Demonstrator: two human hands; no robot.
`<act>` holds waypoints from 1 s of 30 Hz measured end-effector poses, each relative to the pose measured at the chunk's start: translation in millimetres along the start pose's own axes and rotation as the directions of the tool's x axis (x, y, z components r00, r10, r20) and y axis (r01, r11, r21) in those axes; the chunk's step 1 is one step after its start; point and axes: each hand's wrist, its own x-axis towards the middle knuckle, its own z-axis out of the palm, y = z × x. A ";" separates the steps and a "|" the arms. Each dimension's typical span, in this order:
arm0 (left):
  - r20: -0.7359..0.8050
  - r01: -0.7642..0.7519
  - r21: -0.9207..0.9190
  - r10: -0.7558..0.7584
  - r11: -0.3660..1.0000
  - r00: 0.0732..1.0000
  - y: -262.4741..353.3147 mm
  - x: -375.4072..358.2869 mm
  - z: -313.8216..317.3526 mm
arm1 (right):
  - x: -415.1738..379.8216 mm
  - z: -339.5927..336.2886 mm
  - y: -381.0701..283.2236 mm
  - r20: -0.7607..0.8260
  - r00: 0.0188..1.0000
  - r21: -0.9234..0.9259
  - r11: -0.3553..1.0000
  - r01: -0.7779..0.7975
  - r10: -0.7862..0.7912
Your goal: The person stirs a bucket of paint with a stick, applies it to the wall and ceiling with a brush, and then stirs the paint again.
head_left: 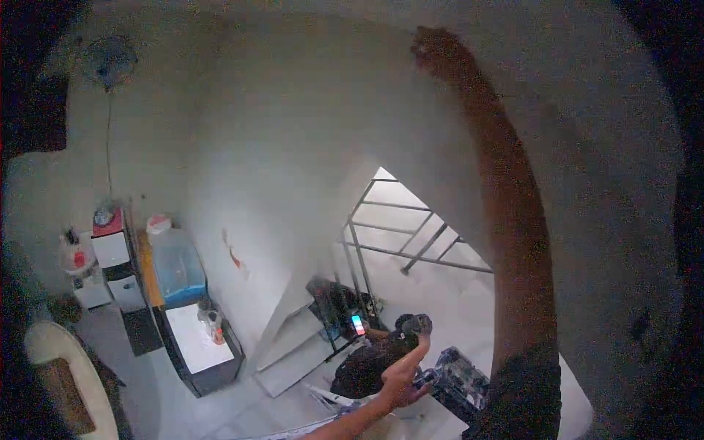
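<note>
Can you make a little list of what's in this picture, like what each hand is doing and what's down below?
right hand: arm raised high, pressed against the white wall
left hand: low, held out, holding nothing clear
below: a seated person looking at a lit phone
stairs: metal railing
left side: blue water jug
light: dim, grainy

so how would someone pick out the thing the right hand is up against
Start at the big pale wall filling the view and follow the raised right arm to its top. The right hand presses a dark, blurry object there, alone high on the bare wall.
</note>
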 end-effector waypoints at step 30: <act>0.138 0.218 0.242 -0.255 0.946 0.957 15.9 -21.6 5.0 | 36.4 -58.2 -31.7 0.641 0.736 0.384 0.740 -0.552 0.217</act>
